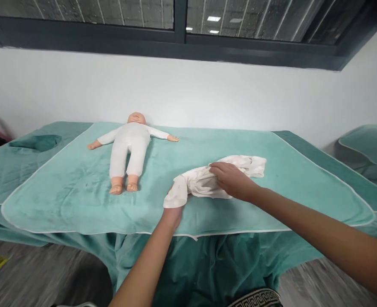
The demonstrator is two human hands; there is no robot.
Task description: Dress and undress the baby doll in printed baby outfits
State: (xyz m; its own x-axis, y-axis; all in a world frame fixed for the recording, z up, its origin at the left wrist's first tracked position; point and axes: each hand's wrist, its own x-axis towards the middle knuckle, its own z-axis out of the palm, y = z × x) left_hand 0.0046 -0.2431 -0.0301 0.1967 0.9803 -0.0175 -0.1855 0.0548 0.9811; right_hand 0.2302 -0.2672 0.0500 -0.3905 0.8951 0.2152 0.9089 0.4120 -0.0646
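Observation:
A crumpled white baby garment [207,181] lies on the teal towel [79,192] near the bed's front edge. My right hand [230,179] rests on top of the garment with its fingers pinched on the fabric. My left hand [173,213] is tucked under the garment's left end, its fingers hidden by the cloth. A baby doll [129,147] in a white suit lies on its back to the left, arms spread, feet toward me, apart from both hands.
The towel covers a bed draped in darker teal sheeting [207,264]. A face hole [36,143] dips into the bed at far left. A second teal-covered bed [370,147] stands at right. A white wall and a dark window frame [182,42] lie behind.

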